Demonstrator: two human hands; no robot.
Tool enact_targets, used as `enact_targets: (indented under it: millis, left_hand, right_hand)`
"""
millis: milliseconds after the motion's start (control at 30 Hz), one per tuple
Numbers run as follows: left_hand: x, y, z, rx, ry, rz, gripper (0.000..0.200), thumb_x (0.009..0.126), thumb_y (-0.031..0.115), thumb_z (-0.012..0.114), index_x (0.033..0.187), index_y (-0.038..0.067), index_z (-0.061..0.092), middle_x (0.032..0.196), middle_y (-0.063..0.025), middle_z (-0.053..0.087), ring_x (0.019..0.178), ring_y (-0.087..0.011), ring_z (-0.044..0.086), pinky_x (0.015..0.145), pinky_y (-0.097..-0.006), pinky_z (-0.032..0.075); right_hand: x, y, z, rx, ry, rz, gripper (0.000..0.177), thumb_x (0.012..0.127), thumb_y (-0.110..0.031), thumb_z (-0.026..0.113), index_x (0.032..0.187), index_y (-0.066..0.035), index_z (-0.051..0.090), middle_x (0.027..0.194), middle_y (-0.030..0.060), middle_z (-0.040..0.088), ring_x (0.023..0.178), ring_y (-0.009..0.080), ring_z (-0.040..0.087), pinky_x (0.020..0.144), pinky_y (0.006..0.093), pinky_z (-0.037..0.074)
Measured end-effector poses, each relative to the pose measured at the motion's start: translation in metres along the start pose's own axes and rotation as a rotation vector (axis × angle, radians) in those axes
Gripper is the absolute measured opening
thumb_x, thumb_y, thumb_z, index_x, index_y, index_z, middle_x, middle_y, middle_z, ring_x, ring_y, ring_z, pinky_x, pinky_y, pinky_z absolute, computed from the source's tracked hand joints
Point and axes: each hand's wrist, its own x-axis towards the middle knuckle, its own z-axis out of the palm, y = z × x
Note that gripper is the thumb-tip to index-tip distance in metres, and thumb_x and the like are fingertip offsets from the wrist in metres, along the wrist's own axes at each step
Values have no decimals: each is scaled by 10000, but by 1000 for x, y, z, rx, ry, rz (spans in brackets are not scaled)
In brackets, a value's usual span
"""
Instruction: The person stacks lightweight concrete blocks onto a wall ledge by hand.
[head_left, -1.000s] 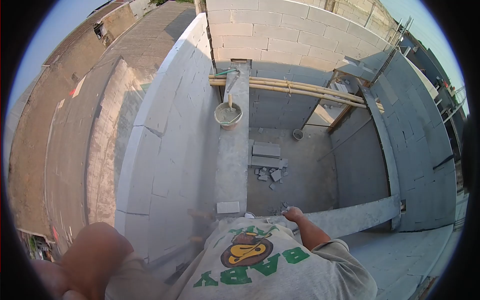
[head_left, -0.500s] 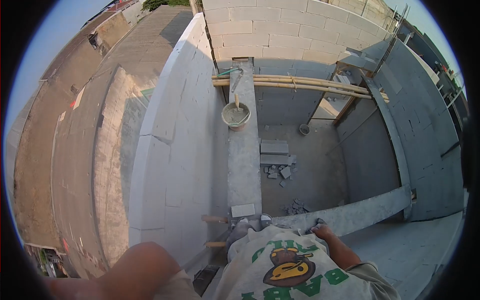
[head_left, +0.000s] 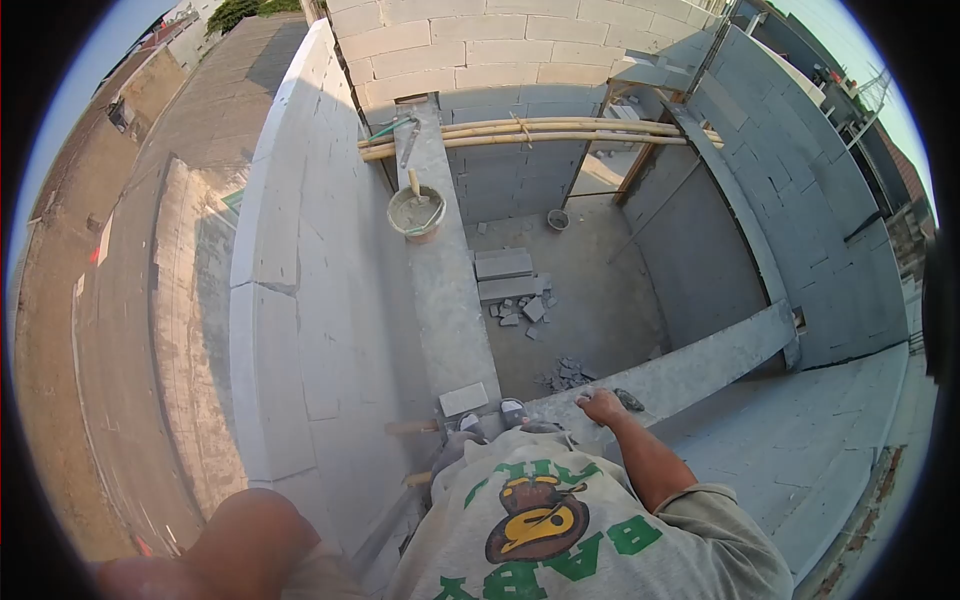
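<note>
My right hand (head_left: 601, 406) is over the concrete beam (head_left: 690, 360) in front of my body, its fingers curled together. What they hold, if anything, is too small to make out. Just to its right a small dark lump (head_left: 629, 400) shows against the beam. My left arm (head_left: 255, 535) bends at the lower left, and its hand is out of the picture. Near my feet a pale block (head_left: 462, 399) lies on the concrete ledge (head_left: 450, 310). Farther along that ledge stands a bucket (head_left: 418, 222) of grey mortar with a wooden-handled tool (head_left: 413, 182) in it.
Beside the ledge the floor drops to a lower room with stacked blocks (head_left: 503, 264), broken pieces (head_left: 533, 308) and a small bucket (head_left: 558, 220). Bamboo poles (head_left: 560, 132) span the far end. A light block wall (head_left: 330, 330) rises on the left.
The view has shifted, so the ledge and bucket sit farther left. My right hand has moved from the right of my shirt to forward over the beam, left of the dark lump.
</note>
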Motion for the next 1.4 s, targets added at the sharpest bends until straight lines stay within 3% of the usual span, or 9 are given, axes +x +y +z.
enact_targets:
  millis: [267, 400, 467, 667, 867, 1000, 1233, 1300, 1400]
  left_hand:
    - [-40, -24, 3, 74, 34, -227, 319, 907, 202, 629, 1033, -92, 635, 917, -143, 664, 766, -142, 610, 632, -200, 468]
    - [-116, -25, 33, 346, -96, -850, 307, 904, 191, 637, 1026, -92, 641, 914, -141, 667, 764, -140, 613, 622, -193, 469]
    - [-166, -12, 49, 238, -193, -1255, 352, 879, 256, 675, 1089, -25, 649, 859, -56, 631, 741, -103, 577, 644, -190, 447]
    - [-372, 88, 44, -128, -978, -1880, 346, 841, 224, 621, 1141, 52, 635, 1081, -110, 630, 992, -245, 587, 898, -369, 450]
    - [-503, 212, -31, -230, -1474, -1674, 293, 744, 78, 660, 1036, 68, 681, 1051, -148, 627, 944, -274, 636, 857, -355, 493]
    - [-534, 228, -53, -86, -1752, -1661, 318, 716, 30, 585, 993, 118, 715, 990, -177, 665, 929, -306, 645, 860, -358, 493]
    - [-547, 212, -3, -64, -1790, -1492, 394, 704, 9, 551, 1048, 116, 712, 980, -182, 685, 920, -299, 657, 857, -340, 497]
    - [-562, 212, 23, -168, -1767, -1580, 272, 820, 227, 573, 1042, 121, 688, 1085, -122, 651, 1006, -310, 599, 886, -415, 473]
    - [-561, 220, 69, -236, -1766, -1655, 296, 823, 232, 577, 1069, 100, 673, 1121, -98, 645, 1037, -296, 591, 903, -407, 466]
  right_hand:
    - [-12, 32, 54, -19, -117, 126, 582, 857, -455, 548, 1138, 51, 611, 1227, 269, 560, 1187, 364, 519, 1014, 411, 395]
    - [-39, 42, 75, 0, 27, 113, 504, 855, -439, 562, 1094, -3, 647, 1107, 235, 632, 1080, 367, 585, 948, 422, 440]
    - [-48, 43, 83, 94, -44, 84, 484, 861, -441, 561, 1091, -25, 648, 1131, 227, 624, 1093, 373, 573, 940, 430, 437]
    - [-77, -18, 102, 195, -160, -77, 572, 886, -464, 542, 1223, -2, 559, 1201, 265, 572, 1147, 400, 526, 991, 423, 404]
    - [-90, -34, 89, 303, -226, -156, 605, 882, -492, 530, 1280, -36, 524, 1329, 243, 487, 1278, 377, 418, 1072, 419, 320]
    - [-85, -19, 87, 227, -282, -220, 594, 887, -504, 501, 1254, -40, 549, 1348, 207, 485, 1285, 360, 414, 1084, 413, 301]
    - [-70, 23, 74, 219, -299, -156, 570, 905, -490, 482, 1254, -43, 543, 1353, 219, 470, 1294, 363, 395, 1078, 421, 299]
    - [-66, 36, 59, 222, -278, -161, 566, 903, -488, 484, 1251, -47, 550, 1335, 219, 489, 1278, 360, 417, 1068, 419, 311]
    - [-54, 73, 40, 298, -312, -118, 560, 899, -482, 490, 1254, -53, 550, 1322, 219, 503, 1269, 356, 431, 1062, 417, 316]
